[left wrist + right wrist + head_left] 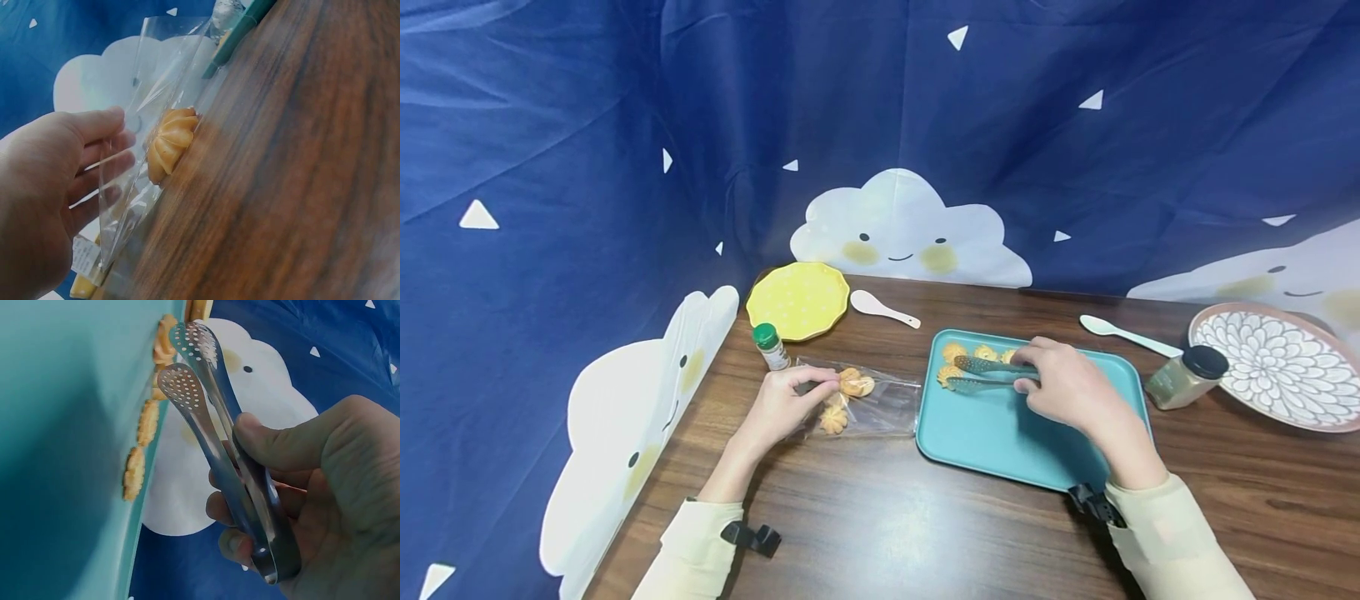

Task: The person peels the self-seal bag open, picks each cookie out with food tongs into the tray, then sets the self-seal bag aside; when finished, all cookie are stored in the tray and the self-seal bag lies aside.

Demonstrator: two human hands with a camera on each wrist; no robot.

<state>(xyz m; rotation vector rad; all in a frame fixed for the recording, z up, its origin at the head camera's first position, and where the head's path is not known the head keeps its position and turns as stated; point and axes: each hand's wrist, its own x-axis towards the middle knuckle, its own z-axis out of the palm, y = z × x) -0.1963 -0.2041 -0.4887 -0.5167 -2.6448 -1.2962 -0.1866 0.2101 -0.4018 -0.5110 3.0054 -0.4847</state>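
A clear plastic bag lies on the table with a few piped cookies in it. One fluted cookie shows through the film. My left hand pinches the bag's film beside the cookies, thumb and fingertips close together in the left wrist view. Metal tongs with perforated tips are gripped in my right hand over the teal tray. The tong tips stand slightly apart, close to a cookie at the tray's left end. More cookies line the tray's far side.
Behind the bag stand a green-capped shaker, a yellow plate and a white spoon. Right of the tray are a black-lidded jar, a pale green spoon and a flower-patterned plate. A blue curtain hangs behind.
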